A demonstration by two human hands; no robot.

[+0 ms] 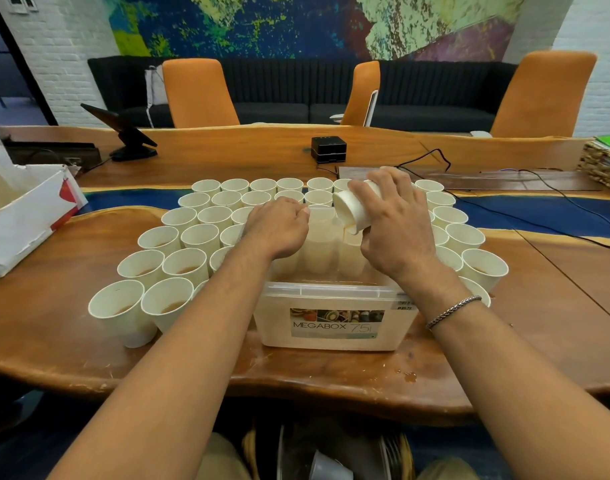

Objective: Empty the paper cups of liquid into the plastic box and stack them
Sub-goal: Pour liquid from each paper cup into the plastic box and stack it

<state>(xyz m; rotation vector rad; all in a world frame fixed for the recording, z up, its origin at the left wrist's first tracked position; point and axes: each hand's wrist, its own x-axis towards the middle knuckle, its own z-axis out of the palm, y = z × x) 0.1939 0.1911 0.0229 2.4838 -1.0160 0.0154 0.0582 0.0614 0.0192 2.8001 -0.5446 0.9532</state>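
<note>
paper cup (353, 209) x1 tipped over plastic box (334, 320) x1 | r hand (397, 230) fingers (386, 183) grip it | l hand (279, 230) curled, hold unclear

Even indoor light, crisp centre, heavy wide-angle bend

Soft light from above falls evenly on the wooden surface (71, 341), leaving a mild sheen along its front edge and only faint, short shadows under the paper cups (192, 237) and forearms. The label on the plastic box (334, 327) reads clearly. The tilted cup (352, 209) gripped by the right hand (397, 230) is a little softer at its edges than the cups standing around it. The far edge of the surface bows, the orange chairs (199, 95) lean outward and the forearms swell toward the lower corners. Below the surface the picture sinks into dark. The painted wall (262, 26) looks smeared.
</note>
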